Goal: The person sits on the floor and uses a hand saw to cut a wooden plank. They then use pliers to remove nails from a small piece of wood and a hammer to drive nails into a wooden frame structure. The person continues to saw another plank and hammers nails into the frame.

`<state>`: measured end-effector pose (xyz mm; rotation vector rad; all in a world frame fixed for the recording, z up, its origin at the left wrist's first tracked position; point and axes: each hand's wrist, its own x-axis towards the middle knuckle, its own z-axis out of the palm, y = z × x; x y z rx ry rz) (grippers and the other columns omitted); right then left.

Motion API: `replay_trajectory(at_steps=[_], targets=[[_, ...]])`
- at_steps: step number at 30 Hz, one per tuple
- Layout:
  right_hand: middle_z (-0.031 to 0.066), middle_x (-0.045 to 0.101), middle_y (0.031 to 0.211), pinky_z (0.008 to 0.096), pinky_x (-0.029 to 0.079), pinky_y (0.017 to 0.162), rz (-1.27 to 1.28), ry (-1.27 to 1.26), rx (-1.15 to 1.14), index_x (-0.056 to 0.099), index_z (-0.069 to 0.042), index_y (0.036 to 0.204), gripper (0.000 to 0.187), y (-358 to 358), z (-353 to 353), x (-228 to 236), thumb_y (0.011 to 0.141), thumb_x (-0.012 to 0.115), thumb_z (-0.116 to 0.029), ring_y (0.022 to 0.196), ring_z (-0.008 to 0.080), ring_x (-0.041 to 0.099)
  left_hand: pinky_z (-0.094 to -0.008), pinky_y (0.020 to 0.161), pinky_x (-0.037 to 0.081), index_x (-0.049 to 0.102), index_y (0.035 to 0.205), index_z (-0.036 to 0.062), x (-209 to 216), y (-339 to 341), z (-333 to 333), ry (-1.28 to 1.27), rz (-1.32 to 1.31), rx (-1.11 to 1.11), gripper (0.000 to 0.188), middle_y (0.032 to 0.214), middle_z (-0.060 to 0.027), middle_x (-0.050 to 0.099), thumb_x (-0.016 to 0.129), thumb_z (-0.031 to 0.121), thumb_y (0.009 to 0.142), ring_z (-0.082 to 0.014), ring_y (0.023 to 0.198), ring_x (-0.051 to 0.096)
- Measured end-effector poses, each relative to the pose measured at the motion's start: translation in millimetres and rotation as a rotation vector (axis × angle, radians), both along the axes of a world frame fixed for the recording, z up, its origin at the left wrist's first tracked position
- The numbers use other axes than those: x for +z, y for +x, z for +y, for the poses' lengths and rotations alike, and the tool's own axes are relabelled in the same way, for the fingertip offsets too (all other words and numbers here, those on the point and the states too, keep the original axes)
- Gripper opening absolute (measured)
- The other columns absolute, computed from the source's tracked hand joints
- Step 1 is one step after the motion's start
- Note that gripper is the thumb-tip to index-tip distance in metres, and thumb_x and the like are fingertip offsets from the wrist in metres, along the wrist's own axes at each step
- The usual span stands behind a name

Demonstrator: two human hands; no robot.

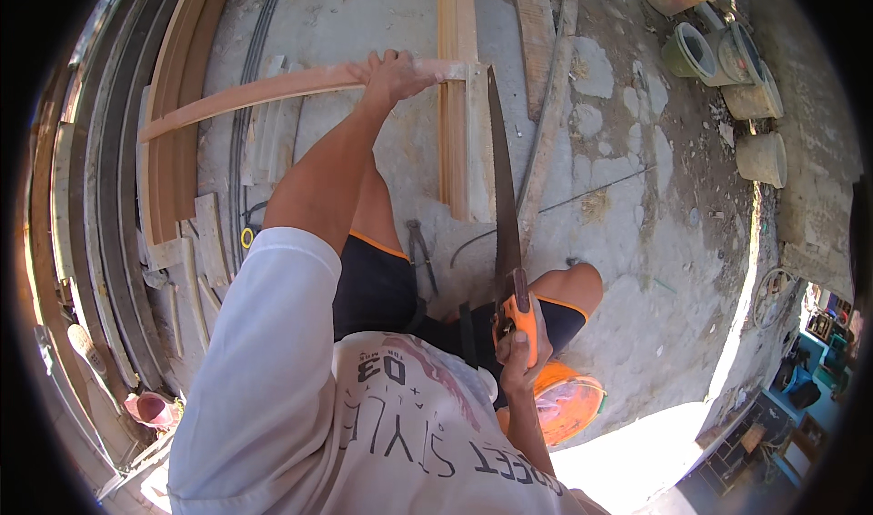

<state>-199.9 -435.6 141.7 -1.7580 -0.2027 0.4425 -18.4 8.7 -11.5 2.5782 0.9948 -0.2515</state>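
My right hand (pixel 526 347) is closed around the orange handle of a handsaw (pixel 503 179), low in front of my body. Its long dark blade points away from me, with the tip near the far end of a pale wood piece (pixel 478 142). Up at the far left of that, my left hand (pixel 393 76) grips a long reddish wooden board (pixel 291 86), fingers over its edge. The board runs sideways across a thicker wooden beam (pixel 452 33), and its right end lies close to the saw tip. I cannot tell whether the blade touches wood.
Stacked timber (pixel 168 179) lines the left side. Pincers (pixel 421 253) lie on the concrete between my legs. An orange bucket (pixel 568 406) stands by my right forearm. More buckets (pixel 759 159) line the right wall, and loose planks (pixel 550 97) lie beyond the saw.
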Motion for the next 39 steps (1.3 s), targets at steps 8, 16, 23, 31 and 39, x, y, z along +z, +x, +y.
replay_trajectory(at_steps=[8,16,23,31,39], targets=[[-0.0006,0.060,0.078,0.0237,0.040,0.055,0.158,0.074,0.005,0.058,0.002,0.145,0.048,114.4,101.2,-25.7,0.110,0.053,-0.029,0.057,0.0047,0.047,-0.0836,0.115,0.000,0.067,0.141,0.0099,5.9,7.7,0.7,-0.090,0.005,-0.009,0.090,0.155,-0.0171,0.053,0.069,0.078,0.083,-0.0511,0.150,0.030],[0.0022,0.062,0.084,0.0219,0.043,0.058,0.061,0.038,-0.032,0.051,0.007,0.152,0.064,1.9,0.1,-7.9,0.109,0.054,-0.041,0.066,0.0040,0.052,-0.0876,0.113,-0.002,0.063,0.145,0.0113,2.8,1.7,-1.6,-0.024,0.026,-0.007,0.091,0.159,-0.0166,0.050,0.069,0.077,0.083,-0.0518,0.153,0.026],[-0.0004,0.059,0.078,0.0228,0.042,0.055,0.151,0.087,0.051,0.057,0.002,0.146,0.045,128.5,109.0,-30.2,0.110,0.051,-0.025,0.061,0.0050,0.048,-0.0875,0.112,0.005,0.062,0.146,0.0129,-7.7,9.8,12.9,-0.064,0.045,-0.040,0.089,0.162,-0.0173,0.048,0.065,0.078,0.085,-0.0519,0.154,0.027],[-0.0004,0.061,0.079,0.0203,0.043,0.056,0.007,0.042,-0.026,0.051,0.008,0.152,0.062,-12.4,-5.3,0.3,0.108,0.053,-0.036,0.056,0.0038,0.047,-0.0887,0.112,0.002,0.059,0.149,0.0111,12.7,4.6,0.5,-0.048,0.085,-0.042,0.093,0.164,-0.0184,0.045,0.064,0.079,0.086,-0.0524,0.155,0.025],[-0.0001,0.061,0.080,0.0244,0.041,0.053,0.192,0.165,-0.004,0.061,0.004,0.134,0.041,149.0,131.6,-27.9,0.109,0.056,-0.028,0.060,0.0050,0.049,-0.0877,0.112,0.002,0.064,0.144,0.0101,-9.1,5.2,8.6,-0.030,0.048,-0.029,0.090,0.158,-0.0168,0.051,0.068,0.078,0.084,-0.0509,0.153,0.027]])
